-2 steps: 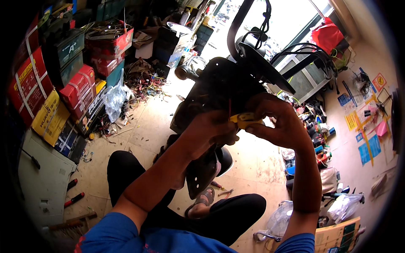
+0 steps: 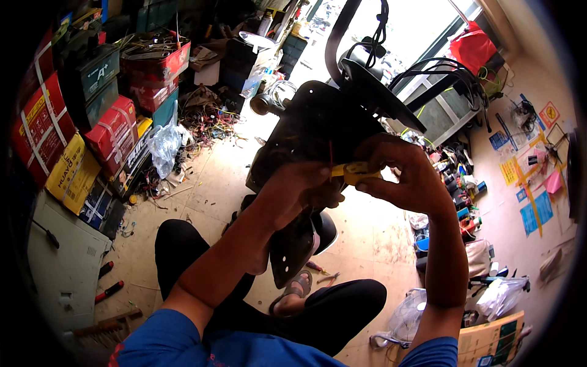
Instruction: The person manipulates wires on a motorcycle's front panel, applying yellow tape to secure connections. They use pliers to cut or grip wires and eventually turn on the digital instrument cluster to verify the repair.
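A large black plastic vehicle panel (image 2: 318,131) stands upright between my knees, with a curved black bar and cables at its top. My left hand (image 2: 299,189) is closed around thin wires, one of them red, at the front of the panel. My right hand (image 2: 406,174) pinches a small yellow piece (image 2: 354,171) between thumb and fingers, right beside my left hand. The two hands nearly touch. What lies under my left palm is hidden.
Stacked red, yellow and dark boxes (image 2: 92,128) line the left side, with a tangle of wires (image 2: 208,116) beyond. Red-handled tools (image 2: 110,290) lie on the floor at the lower left. Small parts and containers (image 2: 458,196) crowd the right wall. My crossed legs (image 2: 318,312) sit below.
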The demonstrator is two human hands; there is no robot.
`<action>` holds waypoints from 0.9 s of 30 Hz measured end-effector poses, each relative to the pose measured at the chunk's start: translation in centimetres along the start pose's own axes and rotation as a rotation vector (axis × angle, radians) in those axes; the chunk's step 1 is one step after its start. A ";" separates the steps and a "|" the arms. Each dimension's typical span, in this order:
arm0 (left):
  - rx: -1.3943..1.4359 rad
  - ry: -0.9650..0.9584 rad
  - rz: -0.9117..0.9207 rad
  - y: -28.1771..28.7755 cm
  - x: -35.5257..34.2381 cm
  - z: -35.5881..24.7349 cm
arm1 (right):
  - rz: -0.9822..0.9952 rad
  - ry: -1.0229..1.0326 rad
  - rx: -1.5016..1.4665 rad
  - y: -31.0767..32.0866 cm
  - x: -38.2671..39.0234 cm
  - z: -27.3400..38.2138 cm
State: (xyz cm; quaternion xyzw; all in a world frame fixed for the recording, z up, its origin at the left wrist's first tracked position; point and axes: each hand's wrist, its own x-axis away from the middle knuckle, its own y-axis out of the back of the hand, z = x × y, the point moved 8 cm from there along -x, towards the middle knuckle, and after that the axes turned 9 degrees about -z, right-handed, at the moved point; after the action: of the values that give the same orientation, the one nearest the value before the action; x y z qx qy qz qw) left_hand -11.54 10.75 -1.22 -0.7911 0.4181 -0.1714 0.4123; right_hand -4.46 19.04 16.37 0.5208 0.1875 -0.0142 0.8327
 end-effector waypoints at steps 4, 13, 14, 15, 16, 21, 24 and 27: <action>-0.100 -0.003 -0.022 0.2 -0.3 0.0 | 0.003 0.004 -0.015 0.0 0.3 -0.3; -0.143 -0.065 -0.123 0.4 -0.4 -0.2 | 0.029 0.051 0.139 -0.9 -0.1 1.2; -0.115 -0.069 -0.125 0.5 -0.4 -0.1 | 0.033 0.046 0.159 -0.9 -0.2 1.1; -0.118 -0.084 -0.108 0.5 -0.5 -0.2 | 0.036 0.042 0.178 -0.9 -0.3 1.0; -0.120 -0.099 -0.091 0.7 -0.5 -0.3 | 0.043 0.010 0.193 -1.0 -0.5 0.8; -0.163 -0.115 -0.102 0.6 -0.1 -1.3 | 0.056 -0.136 0.160 -0.8 -0.7 1.0; -0.366 -0.187 -0.180 0.6 0.0 -1.7 | 0.051 -0.149 0.176 -1.3 -0.8 1.8; -0.562 -0.278 -0.204 0.5 0.0 -2.1 | 0.123 -0.200 0.331 -2.0 -1.4 2.2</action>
State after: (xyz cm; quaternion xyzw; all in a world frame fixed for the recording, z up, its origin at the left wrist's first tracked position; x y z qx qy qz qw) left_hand -13.12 9.54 -0.39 -0.9275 0.3074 0.0200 0.2116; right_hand -5.52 15.94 15.97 0.6571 0.0669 -0.0454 0.7495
